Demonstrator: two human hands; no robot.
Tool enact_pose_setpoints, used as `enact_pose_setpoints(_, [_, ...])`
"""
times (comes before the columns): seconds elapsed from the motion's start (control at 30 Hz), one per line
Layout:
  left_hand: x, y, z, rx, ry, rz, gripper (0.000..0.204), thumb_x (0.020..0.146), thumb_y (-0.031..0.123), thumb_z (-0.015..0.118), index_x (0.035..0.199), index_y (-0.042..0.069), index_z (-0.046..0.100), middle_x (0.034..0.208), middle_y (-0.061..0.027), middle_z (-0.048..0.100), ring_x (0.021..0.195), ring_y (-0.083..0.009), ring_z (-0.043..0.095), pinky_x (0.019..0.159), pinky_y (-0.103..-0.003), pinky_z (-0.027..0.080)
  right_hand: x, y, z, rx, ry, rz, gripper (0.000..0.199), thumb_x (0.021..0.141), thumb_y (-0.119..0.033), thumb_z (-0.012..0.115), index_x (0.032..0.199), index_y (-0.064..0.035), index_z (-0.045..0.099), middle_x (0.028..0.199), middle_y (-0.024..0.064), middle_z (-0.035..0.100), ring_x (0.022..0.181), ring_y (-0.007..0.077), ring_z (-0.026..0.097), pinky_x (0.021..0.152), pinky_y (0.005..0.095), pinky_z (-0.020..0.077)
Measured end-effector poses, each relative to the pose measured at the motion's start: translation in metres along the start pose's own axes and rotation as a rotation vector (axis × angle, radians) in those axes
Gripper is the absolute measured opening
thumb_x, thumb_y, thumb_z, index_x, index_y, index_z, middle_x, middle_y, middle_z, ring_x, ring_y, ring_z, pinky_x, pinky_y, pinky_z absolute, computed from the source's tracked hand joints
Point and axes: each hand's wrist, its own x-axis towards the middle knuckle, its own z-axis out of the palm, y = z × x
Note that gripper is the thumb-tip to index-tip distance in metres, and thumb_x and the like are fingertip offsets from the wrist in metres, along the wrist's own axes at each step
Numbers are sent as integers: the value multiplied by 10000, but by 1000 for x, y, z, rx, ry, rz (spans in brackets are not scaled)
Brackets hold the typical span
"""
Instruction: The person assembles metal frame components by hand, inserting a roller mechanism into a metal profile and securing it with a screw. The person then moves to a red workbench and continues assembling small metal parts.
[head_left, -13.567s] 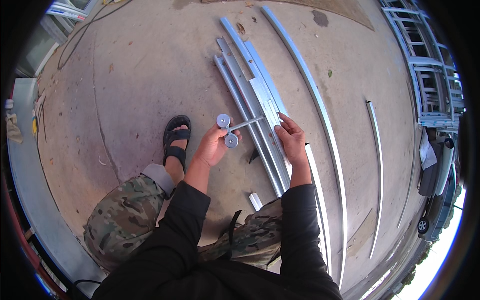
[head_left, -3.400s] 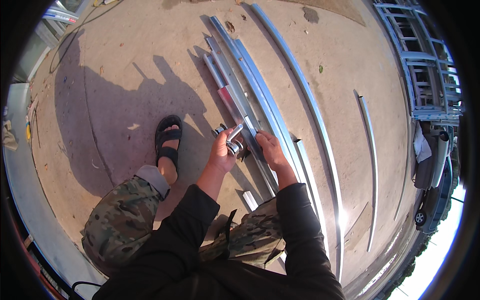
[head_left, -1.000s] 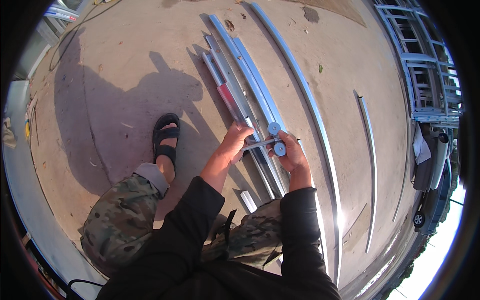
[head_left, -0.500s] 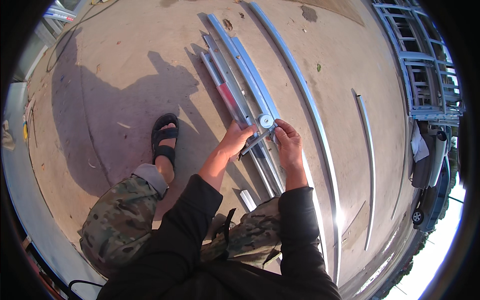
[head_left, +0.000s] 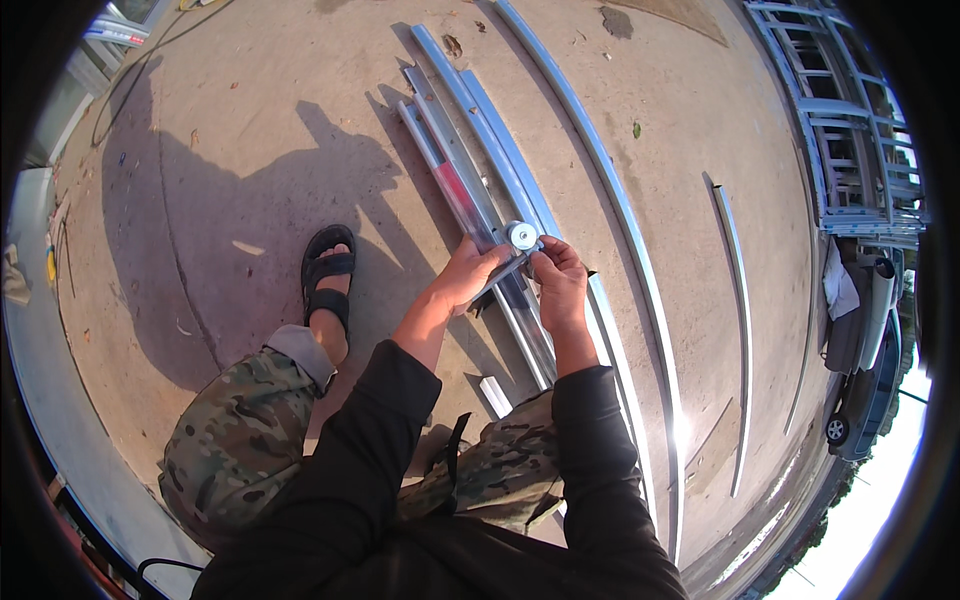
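Between my hands is a metal roller bracket, with a round silver wheel [head_left: 522,236] on top and a narrow grey arm [head_left: 503,272] slanting down to the left. My left hand [head_left: 468,276] is closed on the arm, thumb along it. My right hand [head_left: 560,282] pinches the end beside the wheel with thumb and fingertips. How the wheel is fixed is too small to tell. Below the hands, long metal profiles [head_left: 480,125] lie side by side on the ground; one carries a red patch [head_left: 451,183].
More long metal strips [head_left: 618,195] and a thinner one [head_left: 737,300] lie to the right. A short white offcut [head_left: 494,397] is near my legs. My sandalled foot [head_left: 329,275] stands left. Metal frames [head_left: 815,105] and a parked car [head_left: 868,385] are at the right edge.
Both hands stay on the roller bracket. The wheel and my right hand have shifted slightly left, closer to my left hand.
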Motion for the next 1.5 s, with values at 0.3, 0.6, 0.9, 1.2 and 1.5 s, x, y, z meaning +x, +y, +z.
enact_pose_setpoints(0.3, [-5,8,-7,-70,-74,-56,362,967,155,620,1256,-8,477,1069,-95,638,907,-125,639,779,-281,545,0,-10,1,-302,36,60,332,845,-17,678,1138,42,534,931,64,620,768,100,588,661,244,492])
enact_pose_setpoints(0.6, [-1,13,-11,25,-95,-87,255,952,216,652,1139,46,618,1023,-42,663,911,-103,629,772,-264,514,-2,-10,5,-158,58,3,287,832,-8,700,1056,16,522,851,44,606,693,83,555,589,235,450])
enact_pose_setpoints(0.9, [-6,19,-4,-31,-138,-54,233,980,210,622,1121,24,642,999,-22,681,895,-77,637,775,-247,513,-2,-10,3,-131,38,10,255,831,-7,706,1017,12,533,832,52,621,675,79,551,579,234,445])
enact_pose_setpoints(1.2, [-9,19,-7,-68,-159,-92,204,964,166,635,1101,16,655,985,-19,686,867,-70,642,744,-238,514,-3,-10,6,-145,37,19,247,820,-11,714,1000,4,546,827,41,620,670,74,546,574,232,441])
enact_pose_setpoints(1.5, [-8,17,-12,-20,-169,-65,177,925,115,619,1058,11,671,905,-7,677,765,-61,631,652,-208,487,-5,-11,4,-153,45,32,265,811,-17,720,1012,1,549,828,43,619,667,77,540,574,231,437])
